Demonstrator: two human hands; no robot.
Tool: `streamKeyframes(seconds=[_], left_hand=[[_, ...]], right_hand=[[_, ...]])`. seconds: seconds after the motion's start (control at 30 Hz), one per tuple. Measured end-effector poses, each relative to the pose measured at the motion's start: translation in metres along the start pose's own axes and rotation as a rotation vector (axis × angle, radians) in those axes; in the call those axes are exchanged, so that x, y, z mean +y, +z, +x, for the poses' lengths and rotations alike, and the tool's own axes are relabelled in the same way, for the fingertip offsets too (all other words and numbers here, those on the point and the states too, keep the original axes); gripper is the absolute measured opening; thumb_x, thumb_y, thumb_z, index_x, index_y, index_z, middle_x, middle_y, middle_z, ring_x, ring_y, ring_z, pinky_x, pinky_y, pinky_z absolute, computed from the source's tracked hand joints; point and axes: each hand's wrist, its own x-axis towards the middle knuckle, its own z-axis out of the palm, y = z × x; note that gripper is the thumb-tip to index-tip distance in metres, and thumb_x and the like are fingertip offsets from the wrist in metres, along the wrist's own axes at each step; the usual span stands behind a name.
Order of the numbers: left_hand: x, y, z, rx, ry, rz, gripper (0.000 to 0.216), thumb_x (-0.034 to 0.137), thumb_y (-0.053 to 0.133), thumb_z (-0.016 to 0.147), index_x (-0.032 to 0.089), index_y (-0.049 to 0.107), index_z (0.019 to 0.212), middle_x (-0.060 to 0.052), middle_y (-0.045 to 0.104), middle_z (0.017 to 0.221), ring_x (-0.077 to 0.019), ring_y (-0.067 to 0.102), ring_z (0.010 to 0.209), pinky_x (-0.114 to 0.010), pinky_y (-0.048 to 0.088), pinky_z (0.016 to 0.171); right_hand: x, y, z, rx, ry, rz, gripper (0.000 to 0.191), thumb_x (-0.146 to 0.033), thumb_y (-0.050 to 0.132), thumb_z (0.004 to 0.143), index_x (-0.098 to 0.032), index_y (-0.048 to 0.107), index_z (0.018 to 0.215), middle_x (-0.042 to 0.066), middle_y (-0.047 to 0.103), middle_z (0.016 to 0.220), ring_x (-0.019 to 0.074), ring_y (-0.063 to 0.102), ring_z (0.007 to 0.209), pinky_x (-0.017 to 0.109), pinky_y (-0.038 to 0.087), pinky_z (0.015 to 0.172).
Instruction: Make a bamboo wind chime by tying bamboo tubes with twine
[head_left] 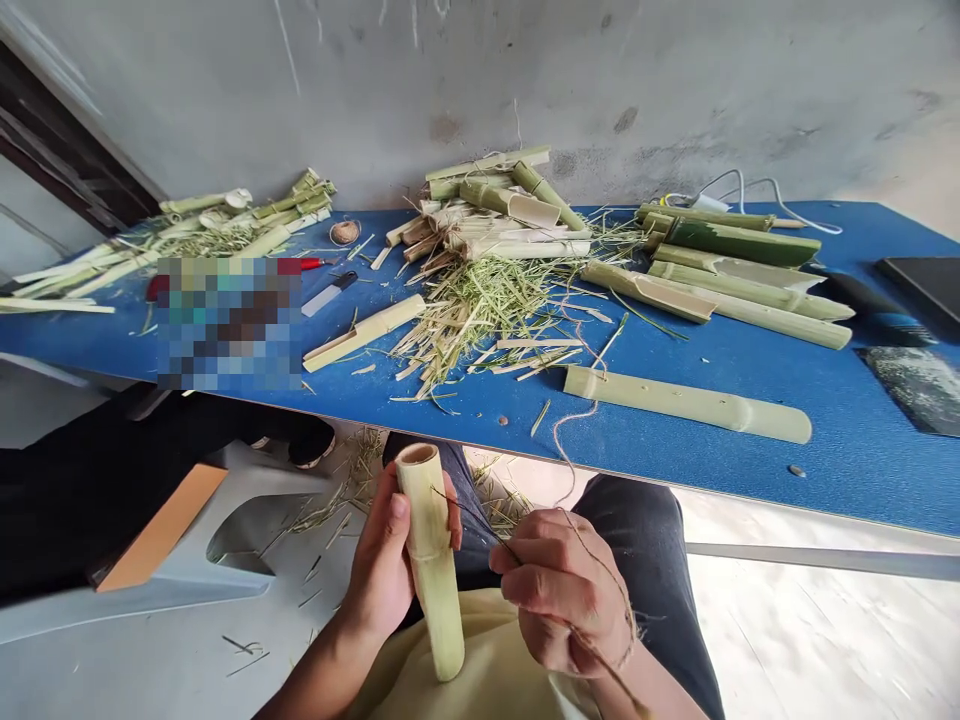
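Upright and tilted slightly, a section of bamboo tube stands over my lap, its round open end up and a node ring midway. My left hand wraps it from the left, fingers showing on its right side. From near the top of the tube a thin dark cord runs across to my right hand, whose fingers are closed on it. Brown twine loops around the back of my right hand and trails up onto the table, by a split bamboo piece with small holes.
A blue table crosses the view. On it lie bamboo shavings, split bamboo pieces, a twine ball, and a knife-like tool. A pixelated patch hides the left part. A grey stool stands at lower left.
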Motion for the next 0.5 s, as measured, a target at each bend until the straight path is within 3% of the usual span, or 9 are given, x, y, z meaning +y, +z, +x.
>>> streamKeyframes(seconds=[0.23,0.5], left_hand=[[0.008,0.006,0.000,0.035,-0.155,0.069,0.049,0.064,0.084,0.081,0.021,0.073,0.101,-0.006,0.072,0.088,-0.0156,0.063,0.062,-0.025,0.055,0.051],[0.012,-0.002,0.001,0.026,-0.293,0.062,0.045,0.062,0.081,0.085,0.019,0.077,0.097,-0.007,0.073,0.085,-0.0139,0.062,0.056,-0.025,0.050,0.044]], right_hand=[[-0.005,-0.016,-0.006,-0.165,-0.076,-0.120,0.033,-0.026,0.041,0.114,-0.021,0.071,0.101,0.002,0.077,0.081,0.0150,0.067,0.068,0.033,0.045,0.063],[0.004,-0.024,0.001,-0.235,-0.135,-0.150,0.017,-0.023,0.054,0.105,-0.025,0.070,0.102,-0.002,0.081,0.083,0.0146,0.066,0.062,0.034,0.048,0.053]])
